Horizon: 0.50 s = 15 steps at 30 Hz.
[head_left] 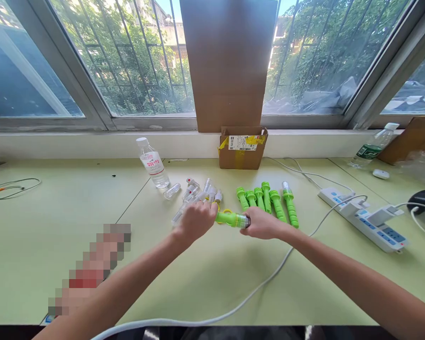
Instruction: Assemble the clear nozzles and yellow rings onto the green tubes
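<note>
Both hands are closed on one green plastic tube (228,218) with a clear collar near its right end, held level just above the table. My left hand (198,218) wraps its left end; my right hand (260,223) grips the dark or clear right end, mostly hidden by the fingers. Behind the left hand lies a pile of clear plastic tubes (208,186), some with white ends. Yellow rings (227,211) show between the hands. Beyond the right hand several green ribbed handles (265,196) lie side by side. The rightmost green handle (291,210) has a clear tip.
A cardboard box (240,158) and a water bottle (154,165) stand at the back. To the right is a white power strip (363,219) with plugs. Its white cable (269,278) crosses the table in front of me. Another bottle (373,146) leans at the far right.
</note>
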### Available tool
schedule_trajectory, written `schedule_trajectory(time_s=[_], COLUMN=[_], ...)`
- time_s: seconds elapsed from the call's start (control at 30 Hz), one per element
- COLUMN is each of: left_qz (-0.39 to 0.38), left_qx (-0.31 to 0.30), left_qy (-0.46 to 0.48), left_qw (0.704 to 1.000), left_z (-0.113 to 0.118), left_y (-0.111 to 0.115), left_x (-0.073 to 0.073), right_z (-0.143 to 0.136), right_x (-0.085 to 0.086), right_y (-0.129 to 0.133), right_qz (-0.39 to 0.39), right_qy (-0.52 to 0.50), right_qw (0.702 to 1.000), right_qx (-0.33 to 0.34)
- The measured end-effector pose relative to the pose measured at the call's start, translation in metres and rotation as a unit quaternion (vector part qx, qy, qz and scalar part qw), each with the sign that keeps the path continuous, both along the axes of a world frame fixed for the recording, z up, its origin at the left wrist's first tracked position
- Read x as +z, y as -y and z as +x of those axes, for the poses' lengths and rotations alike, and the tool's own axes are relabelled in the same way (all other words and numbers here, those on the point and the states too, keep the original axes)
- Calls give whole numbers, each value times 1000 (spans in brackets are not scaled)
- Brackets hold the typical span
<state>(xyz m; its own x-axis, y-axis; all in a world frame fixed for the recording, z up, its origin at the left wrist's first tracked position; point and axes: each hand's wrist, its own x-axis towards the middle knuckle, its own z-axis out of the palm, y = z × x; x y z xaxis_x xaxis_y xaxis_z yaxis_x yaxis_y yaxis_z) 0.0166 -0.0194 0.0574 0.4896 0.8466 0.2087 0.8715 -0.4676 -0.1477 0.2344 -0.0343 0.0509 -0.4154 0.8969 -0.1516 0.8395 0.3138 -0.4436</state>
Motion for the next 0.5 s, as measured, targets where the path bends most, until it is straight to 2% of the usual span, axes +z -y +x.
schedule_trajectory(time_s=[0.07,0.13,0.17,0.23,0.27,0.3,0.33,0.37,0.4,0.43,0.5], left_qz=[-57,-190,-299,-536,-591,-608,-598,-566,-513,-444,-323], left_qx=[11,10,8,-7,-14,-12,-7,6,25,35,60], left_qy=[31,88,122,162,172,188,205,222,230,225,181], left_qw=[998,978,946,828,788,771,775,794,827,867,927], left_z=[2,1,0,-4,-5,-6,-6,-6,-5,-4,-3], left_y=[-2,-6,-8,-10,-10,-9,-8,-8,-7,-6,-6], left_x=[8,18,23,28,28,27,25,21,18,14,8], right_z=[1,1,1,2,2,3,3,3,2,1,-1], right_x=[-1,1,3,8,10,12,13,13,13,12,10], right_y=[-2,-5,-7,-13,-16,-19,-21,-24,-26,-27,-26], right_qz=[155,326,403,532,581,616,638,649,649,637,583], right_qy=[73,134,150,152,148,144,144,148,156,167,194], right_qw=[985,936,902,829,794,765,744,733,733,742,782], right_qx=[-12,3,26,82,105,124,136,139,135,126,100])
